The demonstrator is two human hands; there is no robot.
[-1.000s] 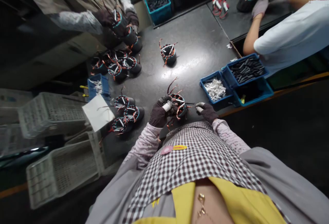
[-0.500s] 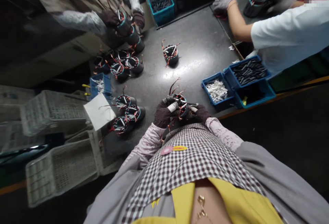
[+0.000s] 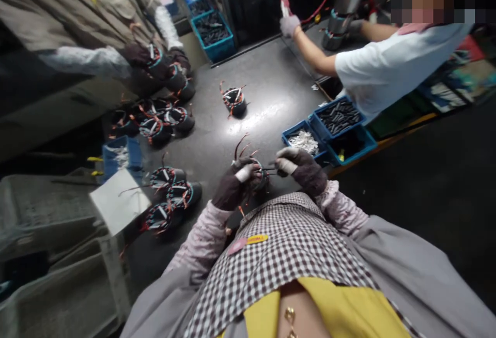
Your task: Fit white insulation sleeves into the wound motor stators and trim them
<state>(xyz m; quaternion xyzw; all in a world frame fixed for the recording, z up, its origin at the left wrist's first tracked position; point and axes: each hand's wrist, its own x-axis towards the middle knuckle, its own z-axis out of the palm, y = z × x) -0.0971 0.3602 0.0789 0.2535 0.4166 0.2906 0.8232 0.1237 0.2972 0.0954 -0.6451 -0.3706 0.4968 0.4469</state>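
Observation:
A motor stator point(image 3: 262, 179), dark-sided with teal and white insulation and several orange-brown leads rising from it, stands at the table edge against my apron. My left hand point(image 3: 236, 179), in a dark glove with pale fingertips, closes over its near-left rim and partly hides it. To the right of the stator, my right hand point(image 3: 304, 168), gloved alike, pinches a thin dark wire lead point(image 3: 272, 169) that runs between the stator and my fingers. Whether a sleeve is on that lead is too small to tell. Another stator point(image 3: 235, 103) stands alone farther back.
Blue bins of white sleeves point(image 3: 304, 141) and black sleeves point(image 3: 338, 117) stand on the right. Left are grouped stators point(image 3: 182, 193), white paper point(image 3: 119, 201) and grey crates point(image 3: 58, 198). One co-worker point(image 3: 112, 7) grips stators at far left; another point(image 3: 372, 54) works at far right.
My right hand has moved up and away from the stator, drawing the dark lead rightward. The view has shifted right. The right co-worker's hand has lifted, showing a red-and-white object.

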